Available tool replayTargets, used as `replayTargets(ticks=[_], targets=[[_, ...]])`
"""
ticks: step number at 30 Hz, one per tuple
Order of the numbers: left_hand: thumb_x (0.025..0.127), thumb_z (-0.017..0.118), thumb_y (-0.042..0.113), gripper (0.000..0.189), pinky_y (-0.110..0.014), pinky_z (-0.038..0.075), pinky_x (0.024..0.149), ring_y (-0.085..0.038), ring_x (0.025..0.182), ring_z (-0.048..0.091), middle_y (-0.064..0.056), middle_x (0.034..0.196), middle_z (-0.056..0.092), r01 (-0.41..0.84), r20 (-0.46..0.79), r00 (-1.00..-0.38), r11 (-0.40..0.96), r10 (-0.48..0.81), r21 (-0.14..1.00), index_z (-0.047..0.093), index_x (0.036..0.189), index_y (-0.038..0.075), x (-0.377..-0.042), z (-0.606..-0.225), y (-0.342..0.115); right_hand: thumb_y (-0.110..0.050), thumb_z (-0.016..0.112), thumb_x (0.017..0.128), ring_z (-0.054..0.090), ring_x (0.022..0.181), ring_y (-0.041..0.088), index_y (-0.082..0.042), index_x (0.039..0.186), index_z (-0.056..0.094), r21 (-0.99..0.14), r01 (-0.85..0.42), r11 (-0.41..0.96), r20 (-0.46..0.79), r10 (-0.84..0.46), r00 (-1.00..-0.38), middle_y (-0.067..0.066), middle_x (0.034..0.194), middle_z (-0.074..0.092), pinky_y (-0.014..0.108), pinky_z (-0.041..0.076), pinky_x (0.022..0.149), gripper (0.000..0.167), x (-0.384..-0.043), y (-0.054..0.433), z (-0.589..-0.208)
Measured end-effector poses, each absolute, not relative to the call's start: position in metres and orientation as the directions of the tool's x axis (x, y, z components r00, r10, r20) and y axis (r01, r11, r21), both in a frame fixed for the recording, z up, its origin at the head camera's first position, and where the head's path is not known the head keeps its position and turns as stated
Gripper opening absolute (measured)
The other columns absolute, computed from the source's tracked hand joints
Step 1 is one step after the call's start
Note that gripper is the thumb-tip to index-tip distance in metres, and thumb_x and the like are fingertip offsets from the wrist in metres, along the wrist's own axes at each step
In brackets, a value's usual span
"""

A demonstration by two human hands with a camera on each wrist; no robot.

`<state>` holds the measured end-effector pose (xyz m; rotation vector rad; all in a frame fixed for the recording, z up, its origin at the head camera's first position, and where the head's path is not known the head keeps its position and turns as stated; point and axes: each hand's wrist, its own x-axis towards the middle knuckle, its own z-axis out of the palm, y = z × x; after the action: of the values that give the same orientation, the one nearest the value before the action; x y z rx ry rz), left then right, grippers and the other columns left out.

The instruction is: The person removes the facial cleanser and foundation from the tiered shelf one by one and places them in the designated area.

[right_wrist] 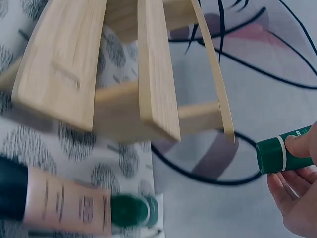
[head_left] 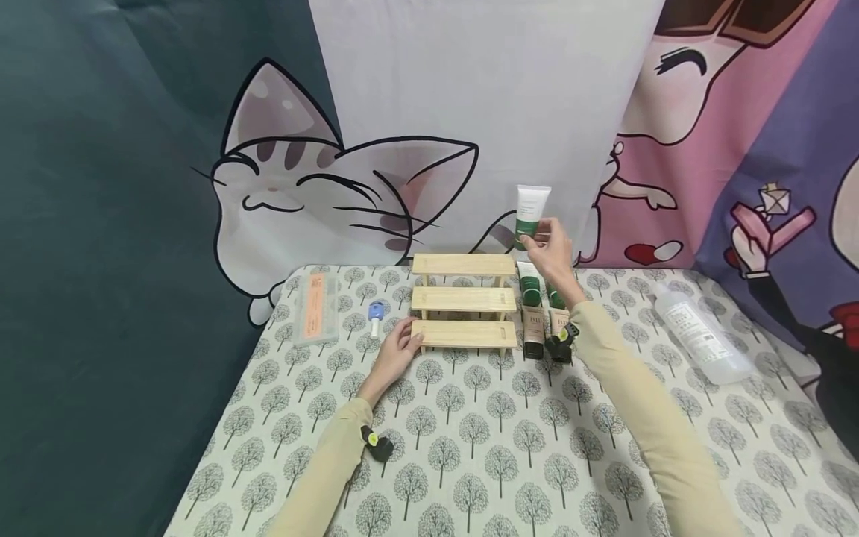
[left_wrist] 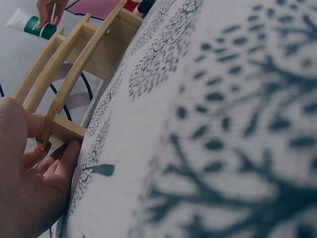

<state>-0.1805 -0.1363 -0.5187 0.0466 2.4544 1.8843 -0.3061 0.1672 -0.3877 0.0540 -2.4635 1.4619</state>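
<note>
A three-step wooden display rack (head_left: 463, 300) stands on the patterned cloth. At the left end of its lowest step, my left hand (head_left: 397, 356) grips the board, thumb above and fingers beneath in the left wrist view. My right hand (head_left: 552, 250) holds a white and green squeeze tube (head_left: 532, 205) upright, green cap (right_wrist: 270, 154) down, in the air just past the rack's upper right corner. Beside the rack's right side lie another green and white tube (head_left: 529, 285) and a beige BB cream tube (head_left: 533, 328) with a dark cap. My right forearm partly hides a second pair of such tubes.
A clear plastic case (head_left: 317, 309) with an orange label lies at the left. Between it and the rack is a small blue and white object (head_left: 376, 317). A large translucent bottle (head_left: 701, 335) lies at the right. A cartoon-printed curtain (head_left: 496, 89) hangs behind the table.
</note>
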Motion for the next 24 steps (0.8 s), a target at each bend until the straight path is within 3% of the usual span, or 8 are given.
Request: replayTargets(ticks=[11,24], targets=[[0.102,0.059,0.015,0.052,-0.043,0.048,0.115,-0.039,0.132,0.056,-0.024,0.143,0.054,0.001,-0.009,-0.999,0.279,0.036,0.96,0.043,0.15,0.005,-0.183,-0.522,-0.134,-0.014,0.065,0.096,0.066,0.113,0.04,0.006,0.13,0.051,-0.817,-0.116,0.564,0.257,0.177,-0.95,0.028,0.127,0.063,0.049,0.057,0.102,0.042,-0.298,0.217,-0.396],[0.102,0.059,0.015,0.053,-0.045,0.047,0.115,-0.04,0.134,0.054,-0.025,0.146,0.051,-0.01,-0.021,-0.999,0.272,0.039,0.962,0.042,0.151,0.005,-0.18,-0.519,-0.134,-0.021,0.065,0.097,0.06,0.108,0.038,0.008,0.133,0.05,-0.776,-0.007,0.631,0.192,0.226,-0.955,0.029,0.124,0.062,0.051,0.048,0.105,0.049,-0.291,0.263,-0.421]])
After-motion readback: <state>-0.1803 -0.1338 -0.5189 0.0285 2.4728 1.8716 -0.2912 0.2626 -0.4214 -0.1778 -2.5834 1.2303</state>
